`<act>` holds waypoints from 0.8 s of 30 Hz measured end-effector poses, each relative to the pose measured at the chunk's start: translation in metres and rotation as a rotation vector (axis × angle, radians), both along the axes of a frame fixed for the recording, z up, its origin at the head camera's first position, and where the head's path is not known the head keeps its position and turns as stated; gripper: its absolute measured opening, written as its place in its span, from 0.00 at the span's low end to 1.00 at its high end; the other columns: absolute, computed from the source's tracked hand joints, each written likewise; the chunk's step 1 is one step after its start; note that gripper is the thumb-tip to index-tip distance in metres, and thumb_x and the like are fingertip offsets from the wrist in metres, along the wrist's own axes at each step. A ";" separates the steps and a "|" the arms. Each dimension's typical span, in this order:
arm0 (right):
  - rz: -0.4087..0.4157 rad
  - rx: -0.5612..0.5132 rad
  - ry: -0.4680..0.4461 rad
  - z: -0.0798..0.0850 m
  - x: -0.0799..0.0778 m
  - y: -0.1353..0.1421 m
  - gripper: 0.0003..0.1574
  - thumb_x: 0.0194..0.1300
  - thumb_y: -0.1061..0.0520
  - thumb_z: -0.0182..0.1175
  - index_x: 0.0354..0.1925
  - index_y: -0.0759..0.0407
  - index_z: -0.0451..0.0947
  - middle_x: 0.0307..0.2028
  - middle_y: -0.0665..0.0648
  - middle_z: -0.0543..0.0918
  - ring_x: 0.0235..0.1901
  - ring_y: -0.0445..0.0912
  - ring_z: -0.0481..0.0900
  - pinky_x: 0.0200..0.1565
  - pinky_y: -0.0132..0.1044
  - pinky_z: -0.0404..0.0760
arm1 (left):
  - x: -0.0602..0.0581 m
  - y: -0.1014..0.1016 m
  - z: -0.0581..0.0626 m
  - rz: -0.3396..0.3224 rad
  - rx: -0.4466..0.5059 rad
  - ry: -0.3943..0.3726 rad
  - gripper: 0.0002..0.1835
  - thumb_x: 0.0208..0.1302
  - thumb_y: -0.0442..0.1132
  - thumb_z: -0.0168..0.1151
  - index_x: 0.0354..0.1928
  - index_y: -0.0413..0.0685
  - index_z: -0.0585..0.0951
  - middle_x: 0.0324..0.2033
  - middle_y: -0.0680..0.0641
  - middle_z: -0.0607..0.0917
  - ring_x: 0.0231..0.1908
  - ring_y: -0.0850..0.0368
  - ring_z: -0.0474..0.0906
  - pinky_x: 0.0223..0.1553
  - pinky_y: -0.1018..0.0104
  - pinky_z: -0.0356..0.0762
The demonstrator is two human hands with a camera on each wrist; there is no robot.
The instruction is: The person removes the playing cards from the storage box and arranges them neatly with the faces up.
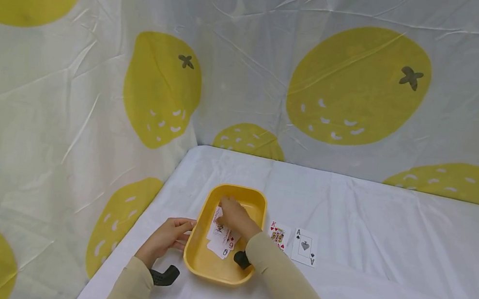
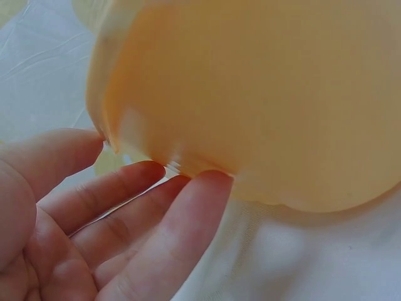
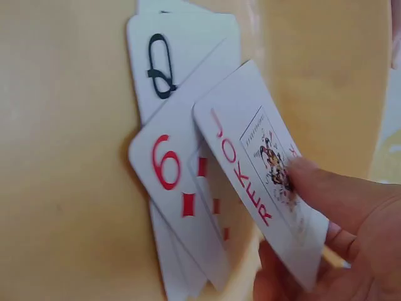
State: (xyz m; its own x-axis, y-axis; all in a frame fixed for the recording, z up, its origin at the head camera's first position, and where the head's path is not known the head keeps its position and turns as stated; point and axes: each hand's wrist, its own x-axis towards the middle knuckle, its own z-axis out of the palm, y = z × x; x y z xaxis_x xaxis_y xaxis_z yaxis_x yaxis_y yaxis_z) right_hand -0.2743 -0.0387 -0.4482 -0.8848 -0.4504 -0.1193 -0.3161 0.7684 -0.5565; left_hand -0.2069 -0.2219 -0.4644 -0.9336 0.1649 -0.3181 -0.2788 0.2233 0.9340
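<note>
A yellow plastic tray (image 1: 218, 270) stands on the white cloth with a small pile of playing cards inside. My right hand (image 1: 236, 216) reaches into it and pinches a joker card (image 3: 257, 169), thumb on the printed face and fingers behind. The joker is tilted over a red six of diamonds (image 3: 178, 169), which overlaps a black queen card (image 3: 188, 56); other cards lie partly hidden underneath. At the tray's left side is my left hand (image 1: 169, 235). Its thumb and fingertips touch the tray's outer wall (image 2: 250, 125), fingers loosely extended.
Just right of the tray, a king of hearts (image 1: 279, 233) and an ace of spades (image 1: 305, 246) lie face up side by side. White cloth (image 1: 371, 231) covers the table. A lemon-printed curtain (image 1: 247, 72) hangs along the back and left.
</note>
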 end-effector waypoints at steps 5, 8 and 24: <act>0.027 -0.201 -0.080 0.010 -0.001 -0.001 0.06 0.57 0.60 0.50 0.37 0.54 0.67 0.28 0.50 0.71 0.25 0.42 0.69 0.27 0.30 0.70 | 0.004 0.002 0.009 0.011 -0.009 -0.004 0.26 0.53 0.51 0.52 0.47 0.37 0.71 0.41 0.42 0.76 0.33 0.50 0.77 0.25 0.62 0.75; 0.026 -0.256 -0.080 0.018 -0.002 -0.002 0.06 0.59 0.59 0.47 0.37 0.52 0.68 0.30 0.48 0.71 0.27 0.42 0.69 0.30 0.30 0.69 | 0.005 0.001 0.009 0.016 -0.003 -0.003 0.26 0.53 0.50 0.52 0.47 0.36 0.71 0.40 0.41 0.76 0.32 0.49 0.77 0.24 0.63 0.75; -0.014 -0.531 -0.080 0.047 -0.009 0.054 0.12 0.59 0.59 0.48 0.41 0.52 0.74 0.40 0.52 0.74 0.34 0.44 0.72 0.33 0.33 0.73 | 0.000 -0.001 0.000 -0.008 0.008 0.003 0.27 0.52 0.53 0.52 0.47 0.39 0.72 0.40 0.43 0.76 0.33 0.51 0.77 0.25 0.62 0.75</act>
